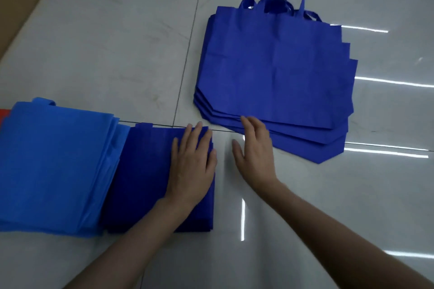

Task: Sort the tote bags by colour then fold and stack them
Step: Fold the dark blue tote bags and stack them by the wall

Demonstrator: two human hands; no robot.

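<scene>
On my feed the flat tote pile is solid royal blue, the folded stack a darker navy-ish blue, and the left pile a lighter sky blue. There's a red sliver at the frame edge, and the floor is pale grey tile with faint marbling and dark grout lines.

I see a lane of bare glossy grey floor tile between the folded dark-blue fabric tote stack and the flat pile of unfolded royal-blue totes; the light-blue fabric tote pile walls off the left.
</scene>
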